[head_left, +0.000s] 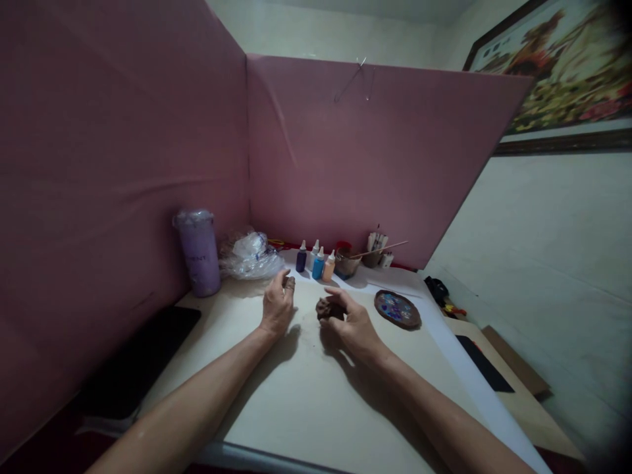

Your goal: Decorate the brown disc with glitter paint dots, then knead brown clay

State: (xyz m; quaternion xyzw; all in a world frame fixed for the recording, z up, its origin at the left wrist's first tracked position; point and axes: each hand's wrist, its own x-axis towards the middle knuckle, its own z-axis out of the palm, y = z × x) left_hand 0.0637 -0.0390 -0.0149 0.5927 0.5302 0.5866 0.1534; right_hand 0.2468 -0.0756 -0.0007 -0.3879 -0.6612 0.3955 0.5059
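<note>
My right hand (pixel 356 324) is closed round a dark brown lump of clay (pixel 324 309), thumb below and fingers over it, just above the pale table sheet (pixel 306 395). To its left, my left hand (pixel 277 308) pinches a smaller brown piece of clay (pixel 289 283) between thumb and fingers. A gap separates the two hands. Small crumbs lie on the sheet under the lump. Right of my right hand rests a brown oval dish (pixel 413 320) smeared with blue, purple and white paint.
Behind the hands stand several paint bottles (pixel 318 264), a bowl (pixel 347 264) with a stick across it, and a brush holder (pixel 374 250). Crumpled plastic wrap (pixel 253 257) and a purple tumbler (pixel 198 257) are at the left. Pink panels (pixel 355 145) enclose the table's back and left.
</note>
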